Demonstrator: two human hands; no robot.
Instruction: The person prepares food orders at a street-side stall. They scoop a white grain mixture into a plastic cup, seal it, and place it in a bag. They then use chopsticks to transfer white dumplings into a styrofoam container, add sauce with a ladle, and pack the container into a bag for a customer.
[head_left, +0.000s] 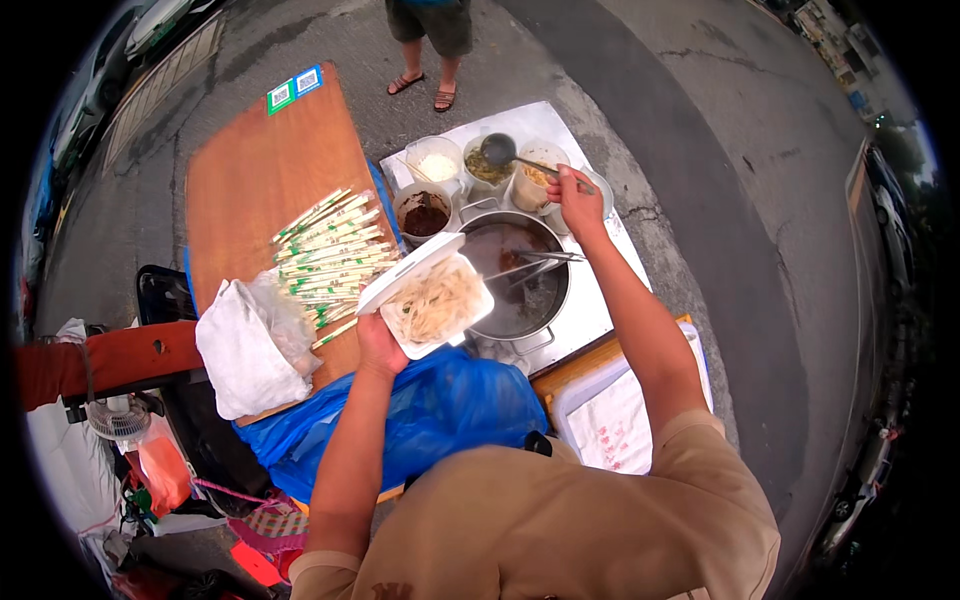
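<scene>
A white foam takeaway box (484, 300) rests in my left hand (381, 345), its lid raised, with pale noodles (435, 300) inside. My right hand (577, 201) grips the handle of a dark ladle (498, 149), whose bowl is over the tubs behind the pot. The large metal pot (540, 322) holds dark broth, and metal utensils (536, 257) lean in it. Around the ladle are a tub of chopped greens (486, 166), a tub of yellowish bits (538, 176) and a tub of white bits (436, 166). Dark sauce (425, 219) fills another tub.
Wrapped chopsticks (330, 255) lie on the wooden board (262, 172), beside a white cloth (244, 349). Blue plastic bags (465, 397) hang near my waist. A lilac bin (562, 409) with a printed white cloth stands at right. A person in sandals (445, 100) stands beyond the metal counter (544, 124).
</scene>
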